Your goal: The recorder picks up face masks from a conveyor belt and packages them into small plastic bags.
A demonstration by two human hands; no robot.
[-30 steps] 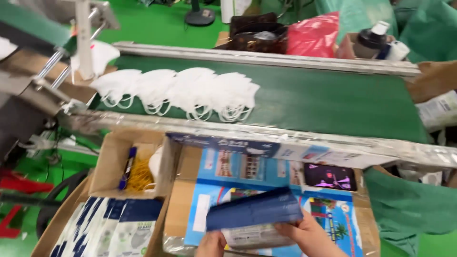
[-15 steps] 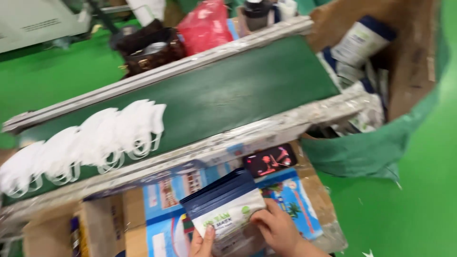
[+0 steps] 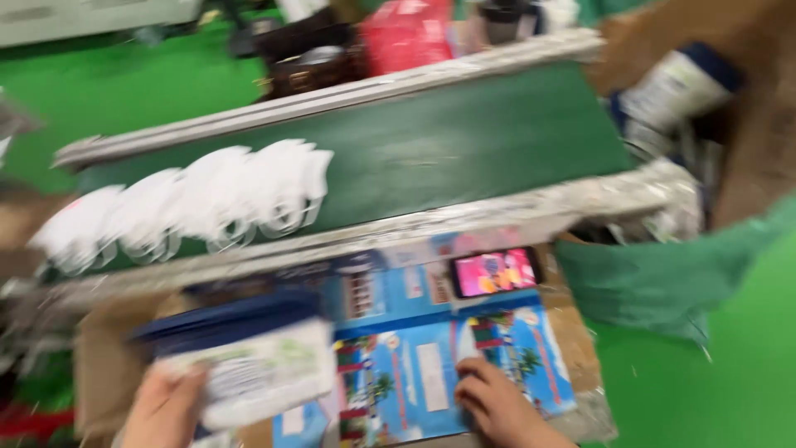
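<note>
Both hands sit at the bottom edge of the view, blurred by motion. Left hand [image 3: 166, 406] grips the lower corner of a flat white and dark-blue printed pouch [image 3: 249, 365], fingers closed on it, holding it up tilted over the brown cardboard box [image 3: 104, 373] at the lower left. Right hand [image 3: 497, 402] lies well apart from the pouch, fingers curled and resting on a bright blue printed cardboard sheet [image 3: 414, 365] that forms the surface; whether it pinches anything I cannot tell. Just beyond that hand a black phone with a lit pink screen [image 3: 496, 272] lies on the sheet. Farther out runs a dark green conveyor belt [image 3: 464, 149] carrying a row of overlapping white face masks [image 3: 199, 207].
</note>
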